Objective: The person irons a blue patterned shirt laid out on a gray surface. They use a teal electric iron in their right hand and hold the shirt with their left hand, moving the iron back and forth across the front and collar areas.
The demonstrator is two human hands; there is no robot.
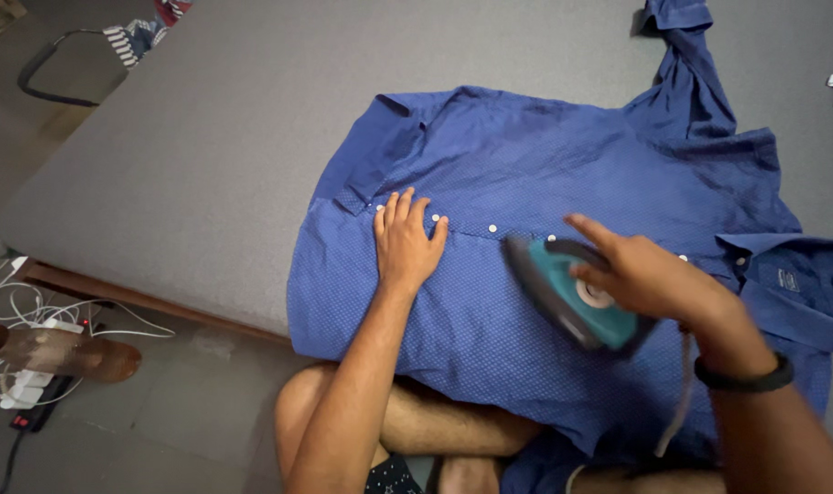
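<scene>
A blue dotted shirt (544, 174) lies spread on a grey mattress (252, 137), its button strip with white buttons running across the middle. My left hand (405, 242) presses flat on the shirt, fingers apart, beside the buttons. My right hand (640, 273) grips the handle of a teal and black iron (563, 297), which rests on the shirt just below the button strip and looks blurred. A black band (744, 377) is on my right wrist. The iron's cord (677, 402) hangs down toward my lap.
My bare legs (416, 425) are folded at the mattress's near edge. On the floor at left lie white cables and a power strip (23, 384), with a brown wooden piece (60, 352). Striped cloth (133, 38) sits at the mattress's far left corner.
</scene>
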